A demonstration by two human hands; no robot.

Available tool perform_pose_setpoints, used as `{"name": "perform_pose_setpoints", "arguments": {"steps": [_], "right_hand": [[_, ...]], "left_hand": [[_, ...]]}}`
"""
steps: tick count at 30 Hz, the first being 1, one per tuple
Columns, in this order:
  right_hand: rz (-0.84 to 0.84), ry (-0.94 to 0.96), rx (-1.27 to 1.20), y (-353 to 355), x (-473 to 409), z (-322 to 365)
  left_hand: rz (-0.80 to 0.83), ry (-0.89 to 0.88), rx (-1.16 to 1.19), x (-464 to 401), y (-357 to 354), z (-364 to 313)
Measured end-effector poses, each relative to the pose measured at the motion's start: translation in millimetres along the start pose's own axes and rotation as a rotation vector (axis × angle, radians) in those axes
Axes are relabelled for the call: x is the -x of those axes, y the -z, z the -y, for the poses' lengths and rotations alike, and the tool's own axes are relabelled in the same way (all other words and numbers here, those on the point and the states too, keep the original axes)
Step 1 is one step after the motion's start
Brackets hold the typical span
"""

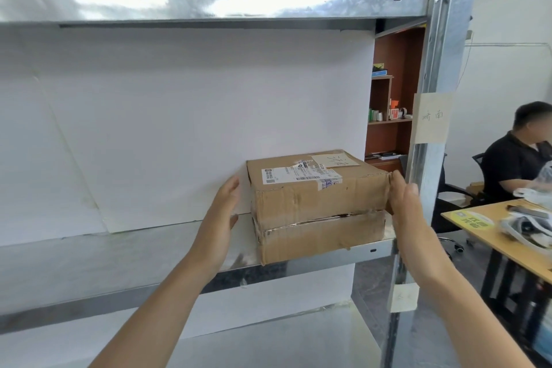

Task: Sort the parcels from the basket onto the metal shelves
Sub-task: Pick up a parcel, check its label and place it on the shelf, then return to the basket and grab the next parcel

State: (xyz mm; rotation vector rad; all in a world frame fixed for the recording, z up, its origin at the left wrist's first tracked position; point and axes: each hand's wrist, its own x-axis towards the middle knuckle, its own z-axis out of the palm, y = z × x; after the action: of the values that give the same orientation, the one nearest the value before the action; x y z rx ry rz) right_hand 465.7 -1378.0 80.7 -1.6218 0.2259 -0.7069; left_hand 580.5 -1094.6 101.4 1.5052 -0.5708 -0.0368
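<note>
A brown cardboard parcel rests on the right end of the middle metal shelf. It carries white shipping labels and a handwritten note on top, and a taped seam runs across its front, like two flat boxes stacked. My left hand is just left of the parcel with its fingers apart and a small gap to the cardboard. My right hand lies flat against the parcel's right side, next to the shelf post. Neither hand closes around anything. The basket is out of view.
White board backs the shelves. An upper shelf and a lower shelf sit above and below. A paper tag hangs on the post. To the right, a person sits at a wooden table with bags and a phone.
</note>
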Motion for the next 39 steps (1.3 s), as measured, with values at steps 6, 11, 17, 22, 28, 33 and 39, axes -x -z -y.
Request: {"name": "perform_pose_setpoints", "arguments": {"steps": [6, 11, 17, 22, 28, 33, 39], "right_hand": [[-0.067, 0.362, -0.103, -19.2, 34.3, 69.6], [0.109, 0.179, -0.750, -54.6, 42.6, 105.9], [0.332, -0.083, -1.083, -118.2, 51.9, 96.9], [0.532, -0.171, -1.101, -168.9, 60.2, 83.7], [0.727, -0.298, -1.099, -228.1, 83.4, 78.5], [0.878, -0.405, -1.071, -285.0, 123.1, 82.1], [1.015, -0.534, -1.063, -373.1, 194.7, 91.4]], "left_hand": [[-0.167, -0.158, 0.368, 9.0, 17.8, -51.6], [-0.162, -0.100, 0.829, 34.1, 42.7, -78.6], [-0.287, -0.126, 0.884, 80.4, 82.5, -73.1], [-0.450, -0.120, 0.794, 119.4, 116.7, -69.0], [-0.663, -0.160, 0.704, 169.5, 153.8, -71.3], [-0.826, -0.231, 0.665, 222.0, 193.8, -82.2], [-1.006, -0.300, 0.595, 300.5, 260.6, -96.1]]}}
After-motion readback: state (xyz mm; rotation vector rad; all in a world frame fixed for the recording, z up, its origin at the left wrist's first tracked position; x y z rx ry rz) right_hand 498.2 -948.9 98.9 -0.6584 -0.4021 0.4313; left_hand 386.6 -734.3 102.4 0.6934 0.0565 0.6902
